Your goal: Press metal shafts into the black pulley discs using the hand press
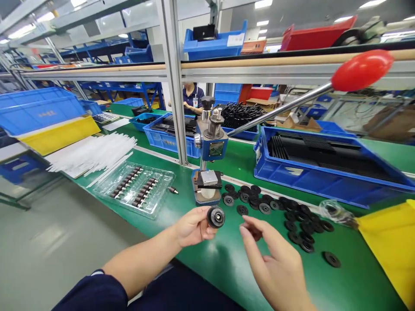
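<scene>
My left hand [193, 228] holds a round black part [215, 217] with a small metal centre, its face turned up toward the camera. To the right of it, my right hand [275, 259] has thumb and forefinger apart, with nothing seen between them. Just beyond the hands stands a blue hand press [212, 144] with a long lever ending in a red knob [363, 71]. Many black discs [265, 208] lie loose on the green table [201, 263]. A clear tray [162, 205] at the left carries rows of small dark parts [142, 194], and one such part [173, 190] lies beside it.
Blue bins [308, 185] with black parts stand behind the press and at the right. White strips [97, 151] lie at the left. A metal post [173, 82] rises behind the table. A person [193, 97] sits beyond it.
</scene>
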`<state>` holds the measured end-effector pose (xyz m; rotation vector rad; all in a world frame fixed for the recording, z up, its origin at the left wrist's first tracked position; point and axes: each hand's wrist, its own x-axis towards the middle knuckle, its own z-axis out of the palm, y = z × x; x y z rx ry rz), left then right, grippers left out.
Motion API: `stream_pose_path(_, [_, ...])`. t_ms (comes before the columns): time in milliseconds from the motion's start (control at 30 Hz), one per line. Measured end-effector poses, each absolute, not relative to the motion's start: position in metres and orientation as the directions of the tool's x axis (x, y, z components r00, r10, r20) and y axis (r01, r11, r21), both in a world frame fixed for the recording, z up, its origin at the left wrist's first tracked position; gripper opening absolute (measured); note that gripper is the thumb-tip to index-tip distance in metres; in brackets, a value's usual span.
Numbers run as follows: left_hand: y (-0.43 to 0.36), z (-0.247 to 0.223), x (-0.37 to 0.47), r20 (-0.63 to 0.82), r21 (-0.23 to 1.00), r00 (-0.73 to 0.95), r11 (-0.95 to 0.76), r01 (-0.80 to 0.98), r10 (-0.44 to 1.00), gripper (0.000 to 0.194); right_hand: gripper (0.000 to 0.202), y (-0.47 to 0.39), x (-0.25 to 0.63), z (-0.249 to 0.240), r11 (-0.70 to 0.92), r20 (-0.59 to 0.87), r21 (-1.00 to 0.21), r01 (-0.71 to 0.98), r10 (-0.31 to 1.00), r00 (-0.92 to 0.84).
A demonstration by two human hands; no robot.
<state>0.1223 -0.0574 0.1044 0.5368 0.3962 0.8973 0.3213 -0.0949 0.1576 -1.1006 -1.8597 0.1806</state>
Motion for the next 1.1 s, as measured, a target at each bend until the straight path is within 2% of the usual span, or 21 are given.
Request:
stream_pose_path(200, [-0.056,0.095,0.126,-0.116,0.604,0.584,0.524,-0.600,0.803,0.025,0.013,-0.096,0.310,0.143,0.598,0.580,-0.605,0.525,0.784,-0.224])
stream_pose_path(333, [-0.057,0.088,0.125,-0.111,0.637,0.574,0.502,-0.585,0.811,0.030,0.010,-0.096,0.307,0.140,0.530,0.481,-0.690,0.493,0.844,-0.235])
stream_pose_path(467, [-0.058,0.084,0.123,-0.125,0.667,0.547,0.479,-0.571,0.827,0.033,0.009,-0.097,0.305,0.135,0.480,0.433,-0.721,0.500,0.875,-0.216])
stream_pose_path(733, [-0.059,0.085,0.121,-0.123,0.831,0.451,0.340,-0.440,0.884,0.035,0.014,-0.092,0.306,0.132,0.399,0.335,-0.754,0.521,0.917,-0.217])
stream_pose_path(1100, [-0.064,0.073,0.123,-0.187,0.643,0.556,0.529,-0.554,0.810,0.038,0.014,-0.100,0.306,0.131,0.359,0.302,-0.810,0.464,0.933,-0.197])
